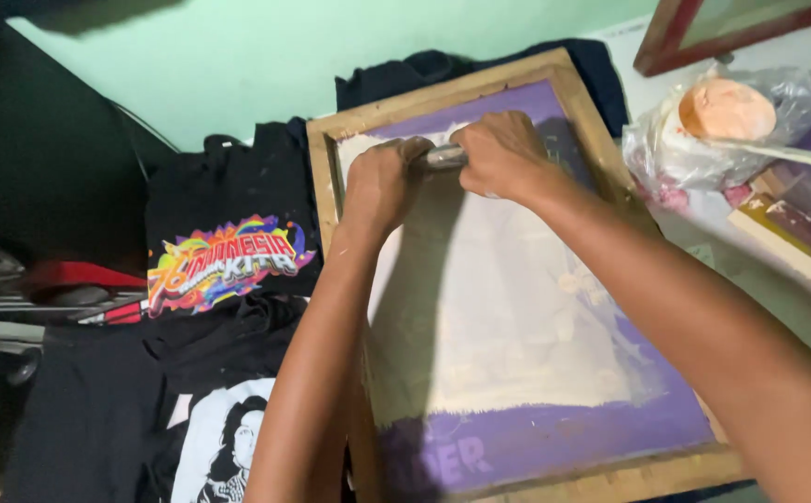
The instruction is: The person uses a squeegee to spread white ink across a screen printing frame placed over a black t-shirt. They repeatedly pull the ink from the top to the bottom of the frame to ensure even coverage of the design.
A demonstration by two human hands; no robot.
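Note:
A wooden-framed printing screen (324, 186) with purple mesh lies flat before me, its middle coated with pale cream ink (508, 317). My left hand (379, 182) and my right hand (499, 154) are both closed on one squeegee, whose grey handle (445, 156) shows between them near the screen's far end. The squeegee's blade is hidden under my hands. A dark garment (396, 74) sticks out from beneath the frame's far edge.
Black shirts lie left of the frame: one with a colourful print (229, 261), one with a white portrait print (229, 447). A plastic bag of peach-coloured ink (727, 116) sits at right beside other frames (797, 237). A second red-framed screen (666, 42) stands at top right.

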